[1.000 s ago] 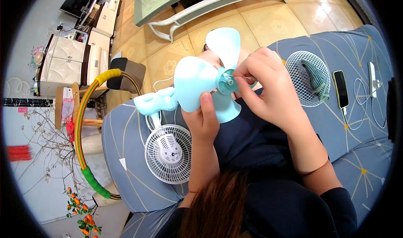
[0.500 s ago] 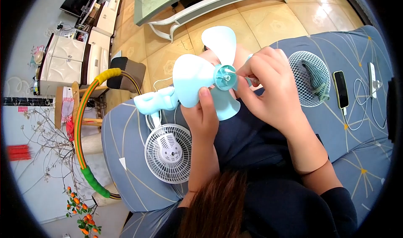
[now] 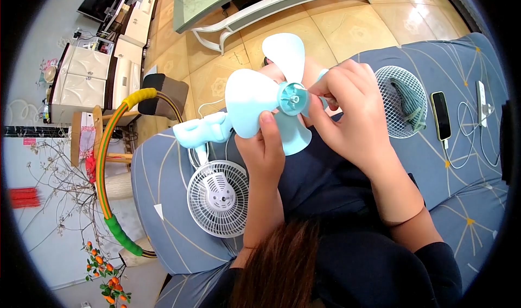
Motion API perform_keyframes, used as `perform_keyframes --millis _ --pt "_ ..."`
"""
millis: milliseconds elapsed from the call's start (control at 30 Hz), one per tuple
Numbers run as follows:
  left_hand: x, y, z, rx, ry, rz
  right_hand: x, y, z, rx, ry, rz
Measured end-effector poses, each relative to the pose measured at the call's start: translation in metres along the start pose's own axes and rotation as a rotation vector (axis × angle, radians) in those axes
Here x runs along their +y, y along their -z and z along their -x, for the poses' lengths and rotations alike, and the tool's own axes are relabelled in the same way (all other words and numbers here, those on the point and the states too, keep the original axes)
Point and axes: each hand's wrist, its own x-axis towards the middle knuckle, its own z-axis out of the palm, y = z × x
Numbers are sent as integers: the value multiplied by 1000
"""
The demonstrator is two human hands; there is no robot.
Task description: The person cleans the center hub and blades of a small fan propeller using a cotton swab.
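Pale blue plastic, the fan propeller (image 3: 249,99) is held up over the lap, hub (image 3: 293,98) open side towards the wearer; left hand (image 3: 261,148) grips a blade near its root, thumb on the face, other fingers mostly hidden behind, likely to steady the piece and keep the hollow in view; right hand (image 3: 353,110) has fingers curled, thumb and forefinger drawn close together beside the hub rim; cannot tell whether they pinch anything or merely touch the edge; the near-meeting of hands at the hub probably gives fine control there. To the left on the patterned sofa cover (image 3: 461,169), light blue fan body (image 3: 202,131) lies beside the white rear grille (image 3: 218,213), presumably laid aside to free both hands; to the right, the front grille (image 3: 388,112) serves as a bowl for a striped cloth (image 3: 408,104), within reach; phone (image 3: 441,115) just beyond, cable attached, near a white power strip (image 3: 481,99).
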Motion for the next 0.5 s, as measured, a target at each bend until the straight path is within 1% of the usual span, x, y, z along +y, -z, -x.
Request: perform_keyframes --millis 200,300,400,500 --pt "-2 5 7 -16 27 -135 4 -8 3 -22 -24 -20" --pt "-6 2 7 3 11 -146 6 -8 3 -24 -15 15" --pt "-6 4 7 -22 -10 -177 6 -7 4 -9 -4 67" --pt "-7 3 7 -18 -5 -152 4 -7 4 11 8 89"
